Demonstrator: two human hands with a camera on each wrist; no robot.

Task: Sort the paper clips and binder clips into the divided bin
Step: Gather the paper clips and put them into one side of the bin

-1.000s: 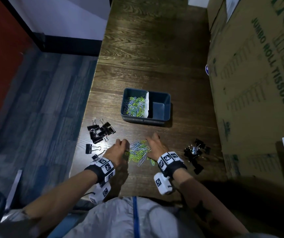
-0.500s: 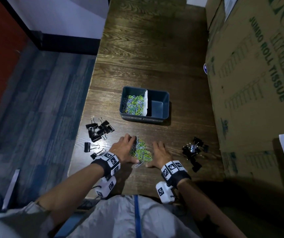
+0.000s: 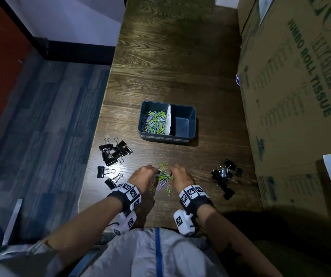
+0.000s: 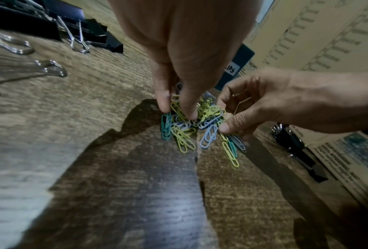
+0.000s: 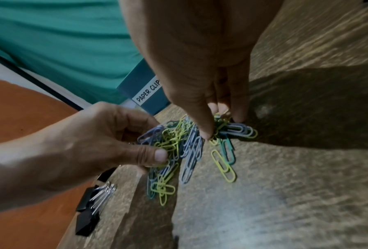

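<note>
Dark wood worktop (image 3: 180, 62), flanked by blue carpet (image 3: 46, 120) and cardboard boxes (image 3: 292, 96), carries the divided bin (image 3: 188, 136); nearer, left hand (image 3: 142, 176) and right hand (image 3: 182, 177) each pinch the paper clips (image 3: 163, 176).

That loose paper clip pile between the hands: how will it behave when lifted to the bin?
The paper clip pile looks tangled, so it probably lifts as a clump. Strays on the table likely get left behind. Both the left hand and right hand pinch it, yet smooth coated wire may slip; expect clips dropping.
</note>
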